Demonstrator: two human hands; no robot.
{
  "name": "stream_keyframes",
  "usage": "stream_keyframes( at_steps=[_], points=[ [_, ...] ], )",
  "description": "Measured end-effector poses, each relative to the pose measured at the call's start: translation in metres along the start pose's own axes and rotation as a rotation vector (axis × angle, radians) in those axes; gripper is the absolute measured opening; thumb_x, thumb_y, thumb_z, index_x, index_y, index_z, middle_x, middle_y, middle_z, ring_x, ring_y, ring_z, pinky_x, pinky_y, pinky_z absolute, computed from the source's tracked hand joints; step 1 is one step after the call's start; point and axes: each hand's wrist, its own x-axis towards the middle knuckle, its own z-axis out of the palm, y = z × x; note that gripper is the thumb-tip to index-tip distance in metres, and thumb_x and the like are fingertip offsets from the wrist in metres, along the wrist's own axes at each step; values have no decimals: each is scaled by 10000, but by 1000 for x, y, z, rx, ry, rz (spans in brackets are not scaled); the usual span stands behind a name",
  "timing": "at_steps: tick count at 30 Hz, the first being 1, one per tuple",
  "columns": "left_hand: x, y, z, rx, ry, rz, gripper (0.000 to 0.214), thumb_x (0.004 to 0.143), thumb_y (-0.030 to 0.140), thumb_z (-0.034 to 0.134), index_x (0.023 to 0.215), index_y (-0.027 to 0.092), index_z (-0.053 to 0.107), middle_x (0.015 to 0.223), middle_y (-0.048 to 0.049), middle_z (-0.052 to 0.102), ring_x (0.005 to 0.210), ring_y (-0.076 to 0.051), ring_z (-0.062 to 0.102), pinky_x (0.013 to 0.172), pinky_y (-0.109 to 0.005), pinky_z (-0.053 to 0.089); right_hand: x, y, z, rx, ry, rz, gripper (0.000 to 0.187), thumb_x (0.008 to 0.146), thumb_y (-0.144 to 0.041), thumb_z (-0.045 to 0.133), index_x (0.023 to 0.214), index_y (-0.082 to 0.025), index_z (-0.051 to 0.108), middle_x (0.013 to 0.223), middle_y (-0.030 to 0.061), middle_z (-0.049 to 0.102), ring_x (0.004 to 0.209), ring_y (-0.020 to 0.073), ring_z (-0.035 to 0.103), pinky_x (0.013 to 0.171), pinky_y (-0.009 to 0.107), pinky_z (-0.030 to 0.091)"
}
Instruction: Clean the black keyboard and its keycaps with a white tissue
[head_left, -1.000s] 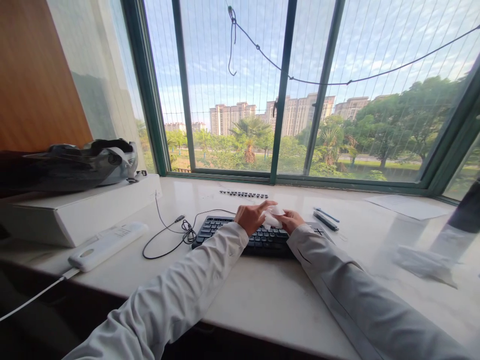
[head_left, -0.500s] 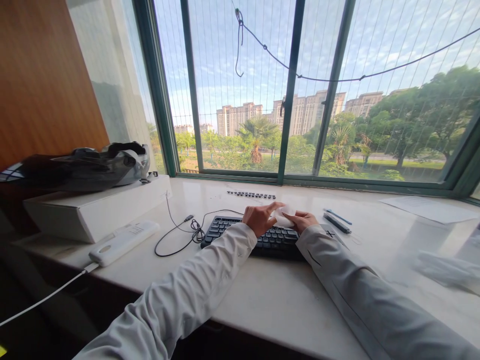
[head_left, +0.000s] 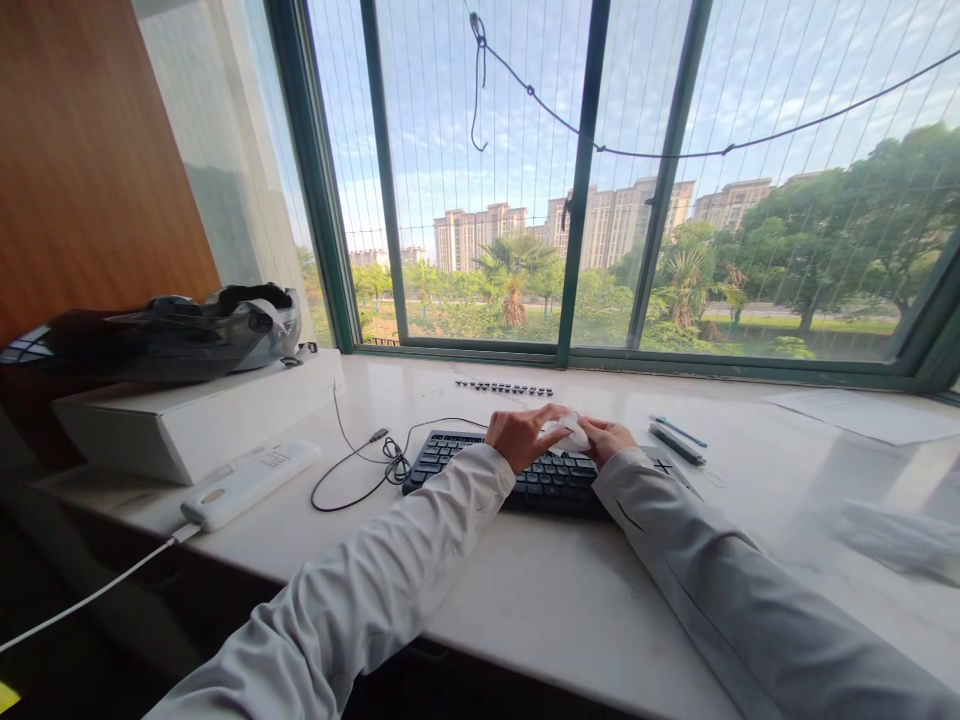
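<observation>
Above a black keyboard [head_left: 553, 488], my left hand [head_left: 520, 438] and my right hand [head_left: 609, 440] meet at a crumpled white tissue [head_left: 574, 436]. The fingers of my left hand are pinched on its left side, with the thumb below. My right hand grips the right side of it between thumb and fingers. The hands and sleeves cover part of the keyboard's right half. A short row of small black keycaps [head_left: 504, 388] lies behind the keyboard, towards the window.
A coiled black cable [head_left: 393, 462] lies left of the keyboard. Further left are a white power strip [head_left: 251, 485] and a white box [head_left: 187, 430] bearing a dark visor-like thing. Pen-like tools [head_left: 678, 444], paper [head_left: 862, 415] and clear plastic [head_left: 900, 540] lie on the right.
The tissue has shifted slightly and looks more bunched between the fingers. My left thumb and fingers have moved a little on it; the keyboard has stayed put.
</observation>
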Motion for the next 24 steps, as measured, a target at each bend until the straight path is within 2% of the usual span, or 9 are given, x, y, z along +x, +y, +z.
stream_keyframes(
  at_steps=[3,9,13,15,19,24],
  points=[
    [-1,0,0,-11,6,1,422,851,573,462,1150,308,600,1002,44,719,904,-129,671,779,-201,469,-1,-2,0,50,97,110,324,520,-384,804,718,-139,725,590,51,677,535,189,614,539,307,523],
    [-2,-1,1,-44,35,23,407,855,569,463,1101,288,626,1054,51,706,936,-117,664,784,-186,467,-12,-16,2,-28,141,84,353,505,-391,814,737,-133,750,591,46,683,526,182,615,529,293,507],
    [0,1,0,-64,40,5,369,836,524,527,1112,298,617,978,75,722,893,-110,671,764,-188,468,-16,-20,2,-138,163,26,348,529,-414,808,728,-133,755,548,52,670,531,196,624,507,280,489],
    [1,2,-2,-66,32,-20,375,816,516,558,1116,300,618,938,77,728,834,-109,675,735,-194,472,-15,-19,3,-112,177,22,363,539,-421,806,748,-129,753,559,55,676,534,196,629,505,277,498],
    [2,3,-3,-77,63,-44,384,778,510,612,1080,276,641,904,58,730,698,-101,655,676,-201,468,-9,-16,3,0,276,111,341,583,-373,791,793,-110,739,554,53,672,516,181,628,489,264,517],
    [1,-3,3,-101,102,22,331,788,432,636,1062,246,640,953,34,710,707,-101,632,659,-205,468,-4,-16,4,88,308,144,231,622,-283,769,777,-116,727,531,31,656,472,146,602,458,234,511]
  ],
)
